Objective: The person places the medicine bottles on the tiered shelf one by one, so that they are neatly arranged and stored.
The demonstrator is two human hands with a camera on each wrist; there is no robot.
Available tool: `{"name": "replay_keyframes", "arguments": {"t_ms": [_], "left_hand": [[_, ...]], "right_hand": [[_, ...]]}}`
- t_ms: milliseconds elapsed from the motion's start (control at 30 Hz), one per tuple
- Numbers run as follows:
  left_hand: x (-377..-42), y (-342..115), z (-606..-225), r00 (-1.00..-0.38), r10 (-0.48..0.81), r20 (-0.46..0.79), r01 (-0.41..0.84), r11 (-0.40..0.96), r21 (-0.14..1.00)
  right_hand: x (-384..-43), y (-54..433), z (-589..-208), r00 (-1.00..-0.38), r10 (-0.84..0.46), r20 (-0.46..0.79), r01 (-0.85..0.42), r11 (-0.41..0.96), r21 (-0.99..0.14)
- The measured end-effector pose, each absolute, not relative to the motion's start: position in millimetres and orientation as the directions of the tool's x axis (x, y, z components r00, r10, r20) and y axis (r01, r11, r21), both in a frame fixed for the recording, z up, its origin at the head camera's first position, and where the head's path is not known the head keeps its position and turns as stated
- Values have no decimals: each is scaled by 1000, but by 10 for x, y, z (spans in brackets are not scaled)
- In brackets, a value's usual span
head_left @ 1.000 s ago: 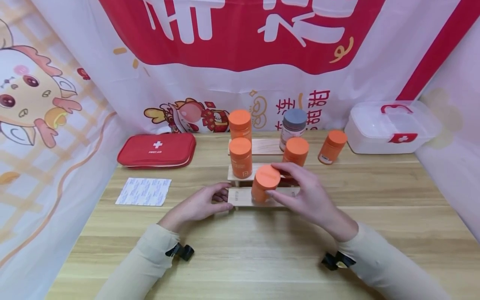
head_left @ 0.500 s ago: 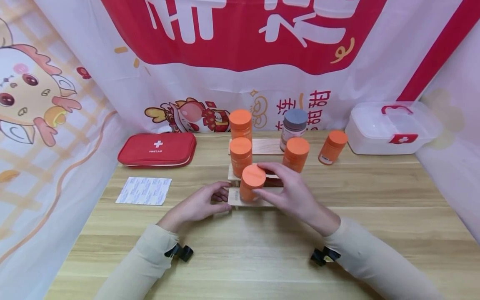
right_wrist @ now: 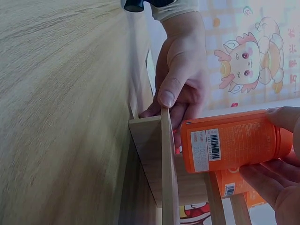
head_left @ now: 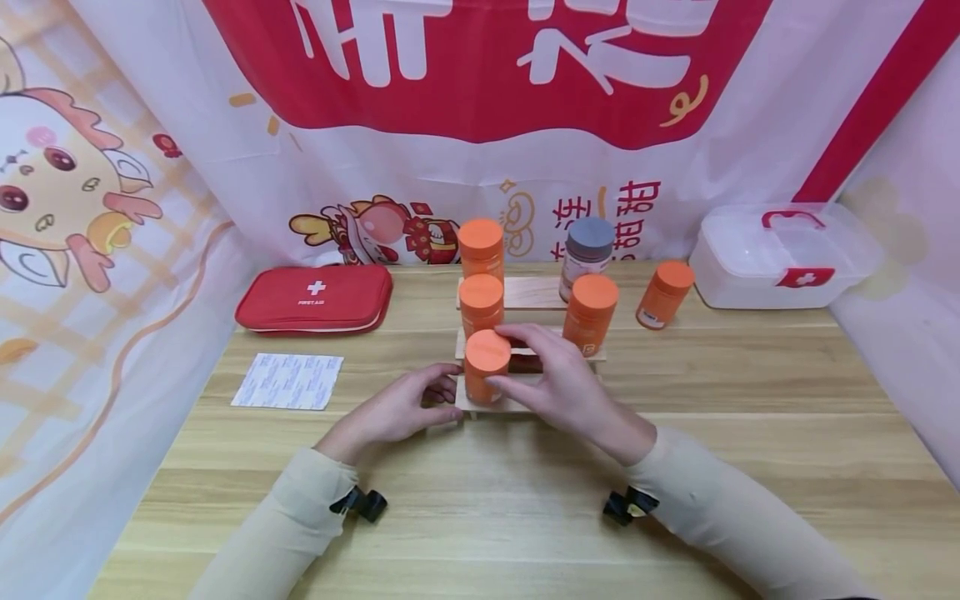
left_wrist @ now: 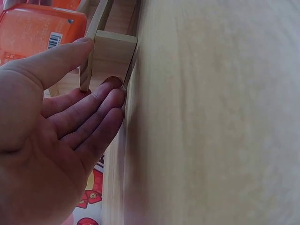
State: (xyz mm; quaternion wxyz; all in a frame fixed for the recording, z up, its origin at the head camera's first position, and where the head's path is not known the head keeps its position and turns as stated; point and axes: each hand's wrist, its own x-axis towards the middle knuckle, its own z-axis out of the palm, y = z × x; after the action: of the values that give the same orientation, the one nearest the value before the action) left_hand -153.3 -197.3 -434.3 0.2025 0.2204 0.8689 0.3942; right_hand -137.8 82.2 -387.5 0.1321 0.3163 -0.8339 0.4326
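In the head view my right hand (head_left: pixel 566 392) grips an orange pill bottle (head_left: pixel 486 371) near its cap, over the left end of the lowest step of a wooden tiered rack (head_left: pixel 462 400). In the right wrist view the bottle's base is right at the step board (right_wrist: pixel 168 187); whether it touches, I cannot tell. My left hand (head_left: pixel 401 408) holds that step's left end, thumb at one edge and fingers at the other. Behind, an orange bottle (head_left: pixel 481 302) and another orange bottle (head_left: pixel 591 317) stand on the middle step. The top step bears an orange bottle (head_left: pixel 481 244) and a grey-capped bottle (head_left: pixel 587 258).
A loose orange bottle (head_left: pixel 665 294) stands right of the rack, beside a clear-lidded white first-aid box (head_left: pixel 783 267). To the left lie a red first-aid pouch (head_left: pixel 313 300) and a flat white printed packet (head_left: pixel 288 382). Printed cloth (head_left: pixel 420 158) hangs behind the table.
My right hand has slid the orange bottle leftward along the lowest step, from its middle to its left end. My left hand has kept its place on the rack.
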Motion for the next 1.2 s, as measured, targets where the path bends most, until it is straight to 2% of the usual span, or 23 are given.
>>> {"name": "replay_keyframes", "arguments": {"t_ms": [667,1200], "left_hand": [[-1552,-1989,-4381,-820,543,-183,230,605,762],[-1546,-1984,-4373,-822,542,-177,234,604,762]], "right_hand": [[-1371,677,-3906,-792,-420,443,-609,493,-622],[-1372,671,-3932,-792,-420,442,-607,473,-639]]}}
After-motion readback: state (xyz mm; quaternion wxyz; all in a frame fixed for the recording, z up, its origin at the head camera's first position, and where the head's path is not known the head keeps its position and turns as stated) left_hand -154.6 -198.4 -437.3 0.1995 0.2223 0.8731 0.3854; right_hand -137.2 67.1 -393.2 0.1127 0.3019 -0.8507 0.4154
